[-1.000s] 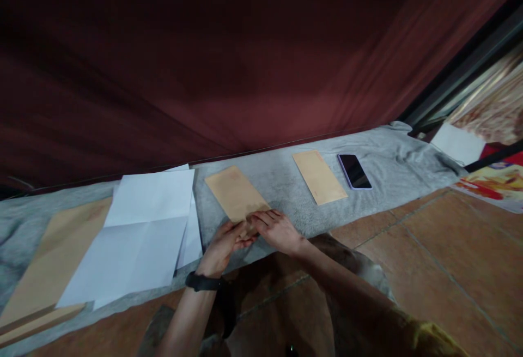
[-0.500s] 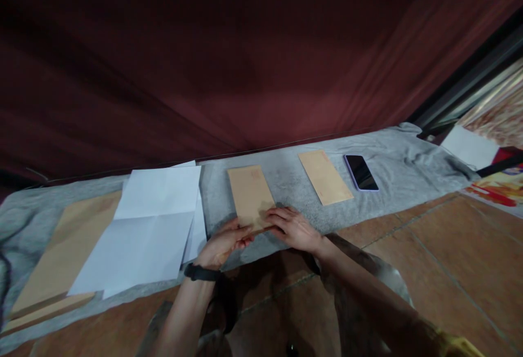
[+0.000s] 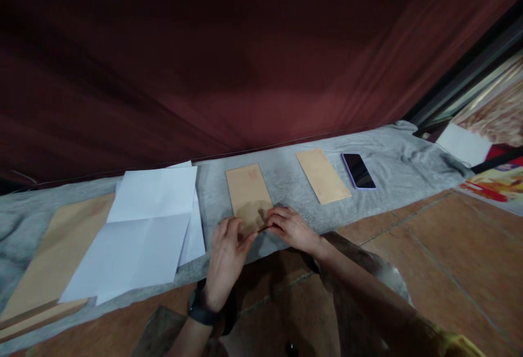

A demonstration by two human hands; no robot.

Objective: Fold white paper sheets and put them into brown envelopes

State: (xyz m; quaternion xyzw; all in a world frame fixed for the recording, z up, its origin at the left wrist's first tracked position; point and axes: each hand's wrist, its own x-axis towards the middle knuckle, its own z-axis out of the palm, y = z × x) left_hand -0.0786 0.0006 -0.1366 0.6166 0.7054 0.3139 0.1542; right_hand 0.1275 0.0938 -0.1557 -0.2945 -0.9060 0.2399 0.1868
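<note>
A tan paper envelope (image 3: 249, 188) with faint reddish print at its far end lies on the grey cloth, its near edge between my two hands. My left hand (image 3: 226, 253), with a dark band at the wrist, pinches the near left corner between thumb and fingers. At the near right corner my right hand (image 3: 291, 229) has its fingers closed on the same edge. A narrow strip along that edge looks folded, partly covered by the fingers. To the right rests a second tan envelope (image 3: 322, 176).
Creased white paper sheets (image 3: 151, 199) overlap a large brown envelope (image 3: 61, 248) on the left. A phone (image 3: 358, 171) sits on the grey cloth (image 3: 404, 155) at right. A dark red curtain (image 3: 245, 73) hangs behind; brown floor tiles (image 3: 429, 237) lie in front.
My left hand has turned from palm-up under the near edge to back-up, with thumb and fingers over the corner. The right hand stays nearly in place. The view has shifted slightly.
</note>
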